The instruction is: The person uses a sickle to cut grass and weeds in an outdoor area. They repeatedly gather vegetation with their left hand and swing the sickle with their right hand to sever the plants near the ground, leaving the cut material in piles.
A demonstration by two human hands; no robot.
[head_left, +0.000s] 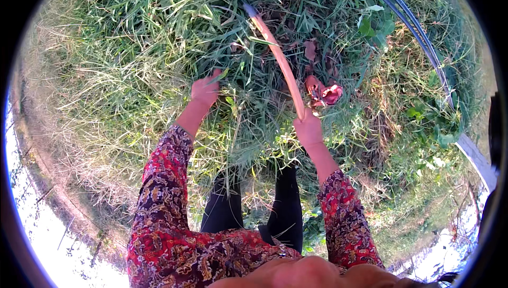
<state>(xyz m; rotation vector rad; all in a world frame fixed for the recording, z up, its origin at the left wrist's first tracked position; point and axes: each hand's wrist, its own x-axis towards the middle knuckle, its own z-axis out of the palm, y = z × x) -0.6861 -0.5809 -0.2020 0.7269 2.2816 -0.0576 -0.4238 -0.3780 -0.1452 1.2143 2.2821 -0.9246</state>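
My right hand grips the lower end of a long, slightly curved wooden tool handle. The handle slants up and to the left into the grass, and its far end has a blurred bluish metal part. Grass hides the rest of the tool's head, so its kind is unclear. To the left, my left hand reaches into tall green grass, with a blade of grass crossing by its fingertips. Whether its fingers close on any stems cannot be made out. Crumpled reddish dry leaves lie just beyond my right hand.
Dark thin pipes or hoses curve down the right side towards a pale post or board. Broad-leaved green plants grow near them. Drier, yellowish grass spreads on the left. My legs in black trousers stand amid the grass.
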